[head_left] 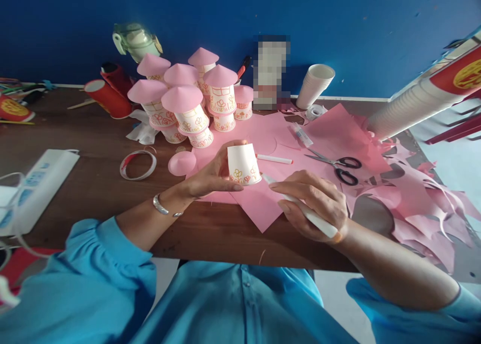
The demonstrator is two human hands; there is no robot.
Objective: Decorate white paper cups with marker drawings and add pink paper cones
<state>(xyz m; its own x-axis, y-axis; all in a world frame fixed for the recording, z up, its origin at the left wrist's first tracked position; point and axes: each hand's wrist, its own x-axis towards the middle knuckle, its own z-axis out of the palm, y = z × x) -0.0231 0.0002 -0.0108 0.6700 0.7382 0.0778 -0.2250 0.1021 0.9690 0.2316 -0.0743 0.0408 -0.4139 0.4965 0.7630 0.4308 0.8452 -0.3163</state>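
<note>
My left hand (214,176) grips a white paper cup (242,158) turned upside down, fingers behind it and thumb along its lower rim. Small flowers in yellow and red-orange are drawn around the cup's lower part. In my right hand (313,201) is a white marker (313,217) with an orange end, its tip close to the cup's lower right side; whether it touches I cannot tell. Just beyond lies another white marker (276,159) with a red tip. Behind my left hand stand several decorated cups with pink paper cone roofs (183,99).
Pink paper sheets (263,211) and cut scraps (417,203) spread across the right of the table. Scissors (334,164), a glue stick (302,135) and stacked cups (316,86) lie around. On the left are a tape roll (138,165), a pink cone (182,162) and a power strip (39,191).
</note>
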